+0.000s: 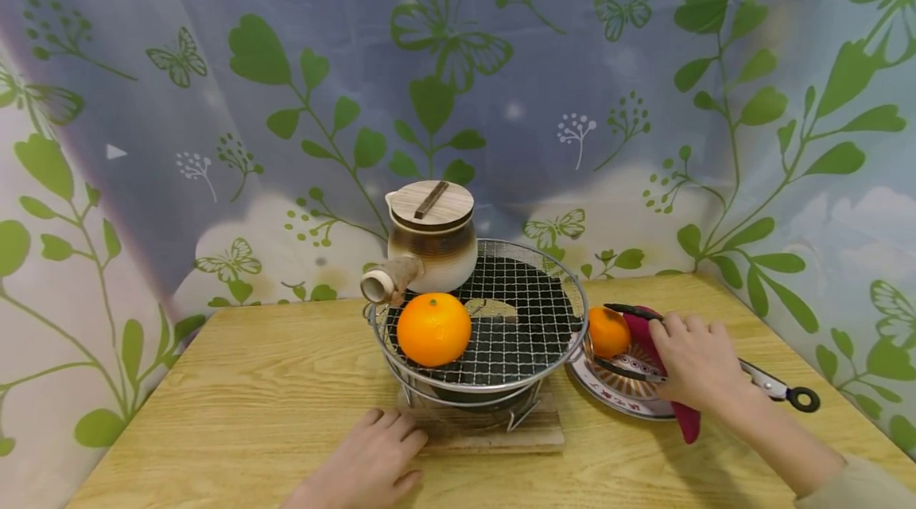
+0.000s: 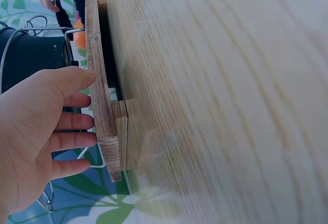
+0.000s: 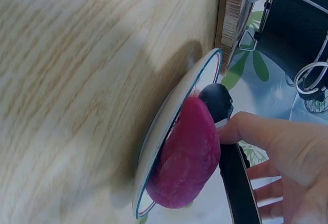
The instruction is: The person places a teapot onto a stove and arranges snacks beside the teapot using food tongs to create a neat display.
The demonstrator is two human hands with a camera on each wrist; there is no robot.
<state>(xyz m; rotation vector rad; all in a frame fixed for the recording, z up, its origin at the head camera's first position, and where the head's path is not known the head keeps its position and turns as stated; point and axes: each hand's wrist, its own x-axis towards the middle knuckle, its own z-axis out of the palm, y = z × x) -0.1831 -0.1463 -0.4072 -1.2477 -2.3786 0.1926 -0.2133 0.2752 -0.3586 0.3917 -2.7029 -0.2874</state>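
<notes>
My right hand (image 1: 697, 358) holds black-tipped tongs (image 1: 776, 388) over a plate (image 1: 622, 406) at the right. The tongs' two arms are spread on either side of a small orange mandarin (image 1: 608, 332); whether they touch it I cannot tell. A purple-red sweet potato (image 3: 187, 157) lies on the plate beneath that hand, partly hidden by it in the head view. My left hand (image 1: 372, 457) rests by the front left corner of a wooden board (image 1: 501, 441). In the left wrist view its fingers reach loosely to the board's edge (image 2: 97, 80).
On the board stands a round grill with a wire mesh (image 1: 529, 326) over a dark pot. A large orange (image 1: 433, 329) and a brown-white side-handled teapot (image 1: 436, 254) with a wooden lid sit on the mesh. A patterned curtain (image 1: 322, 95) hangs behind the wooden table (image 1: 272, 382).
</notes>
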